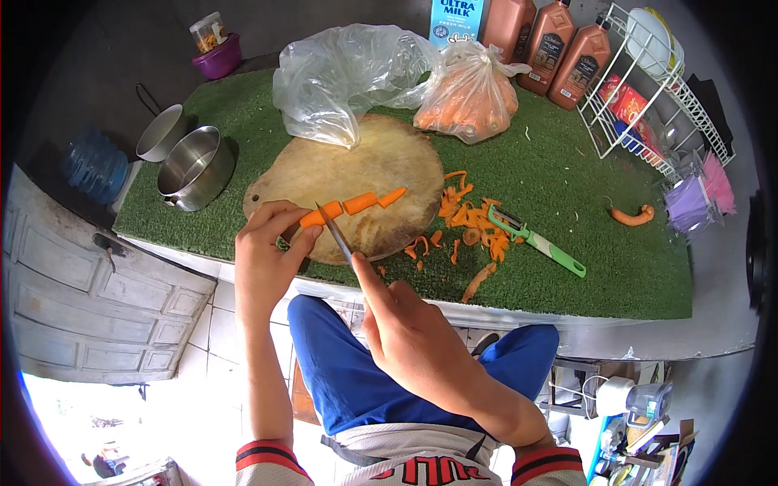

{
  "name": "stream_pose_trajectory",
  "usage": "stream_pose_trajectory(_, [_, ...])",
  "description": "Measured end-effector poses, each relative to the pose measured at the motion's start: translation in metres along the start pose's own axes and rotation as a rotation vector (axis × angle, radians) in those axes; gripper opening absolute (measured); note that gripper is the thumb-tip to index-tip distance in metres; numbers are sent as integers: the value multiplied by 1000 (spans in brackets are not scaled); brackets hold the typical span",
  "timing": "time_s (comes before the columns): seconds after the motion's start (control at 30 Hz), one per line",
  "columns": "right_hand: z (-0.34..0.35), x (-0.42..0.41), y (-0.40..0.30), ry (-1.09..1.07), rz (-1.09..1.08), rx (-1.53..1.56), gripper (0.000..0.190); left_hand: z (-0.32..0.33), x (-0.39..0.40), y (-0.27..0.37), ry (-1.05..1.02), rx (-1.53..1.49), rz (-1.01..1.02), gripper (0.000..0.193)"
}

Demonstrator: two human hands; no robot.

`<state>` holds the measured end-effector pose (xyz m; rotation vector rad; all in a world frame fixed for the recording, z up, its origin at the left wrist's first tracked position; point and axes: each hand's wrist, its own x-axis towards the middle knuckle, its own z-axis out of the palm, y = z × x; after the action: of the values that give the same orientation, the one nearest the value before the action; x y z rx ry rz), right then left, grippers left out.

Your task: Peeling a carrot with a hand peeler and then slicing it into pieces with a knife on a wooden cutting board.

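Observation:
On a round wooden cutting board (389,164) lies a peeled carrot in pieces. My left hand (270,243) pinches the thick end piece of carrot (313,217) between thumb and fingers at the board's near left edge. My right hand (407,328) grips a kitchen knife (338,234), the index finger stretched along its spine; the handle is hidden in the palm. The blade's tip rests at that end piece. Two cut carrot pieces, a middle one (360,203) and the narrow tip (392,197), sit in line to its right.
Carrot peelings (468,219) and a green-handled peeler (538,243) lie right of the board on green artificial turf (577,182). Behind are an empty plastic bag (352,67), a tied bag of carrots (468,100), bottles (580,64) and a wire rack (656,79). A steel pot (197,170) stands left.

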<state>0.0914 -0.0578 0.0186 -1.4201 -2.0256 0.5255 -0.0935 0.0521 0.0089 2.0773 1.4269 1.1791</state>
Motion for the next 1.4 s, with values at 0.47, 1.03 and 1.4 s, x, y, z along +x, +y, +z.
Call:
stream_pose_trajectory(0.47, [-6,30,-31,-6,73,-233,55,2,0,2,9,-6,9,22])
stream_pose_trajectory(1.03, [-8,69,-19,-32,30,-95,26,6,-2,2,60,67,15,20])
stream_pose_trajectory(1.4, [-15,24,-11,7,-90,-172,60,6,-1,5,67,63,-4,19])
